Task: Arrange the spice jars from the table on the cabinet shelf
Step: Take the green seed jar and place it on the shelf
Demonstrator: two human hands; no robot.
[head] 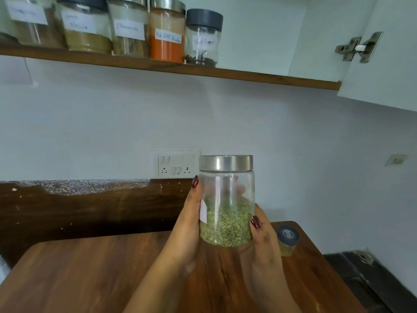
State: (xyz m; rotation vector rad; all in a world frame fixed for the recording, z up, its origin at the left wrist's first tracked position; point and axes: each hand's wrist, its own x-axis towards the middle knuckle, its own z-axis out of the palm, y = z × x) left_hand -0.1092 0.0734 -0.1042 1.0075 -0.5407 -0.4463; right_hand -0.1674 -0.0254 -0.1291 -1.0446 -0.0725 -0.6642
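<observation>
Shelved: at least five labelled jars [167, 32], cabinet shelf [225, 74]. Below shelf, in transit: green-seed jar [226, 206], clasped between left hand [187, 222] and right hand [264, 240]. Outstanding: small jar [287, 239], tabletop [90, 267].

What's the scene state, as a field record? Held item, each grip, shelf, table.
held: seed jar, steel lid, upright, over the table
left hand grip: wraps the jar's left side
right hand grip: wraps the jar's lower right side
shelf: at least five labelled jars in a row
row end: black pepper jar, rightmost
free shelf space: right of the black pepper jar
on table: small dark-lidded jar, partly behind the right hand
</observation>
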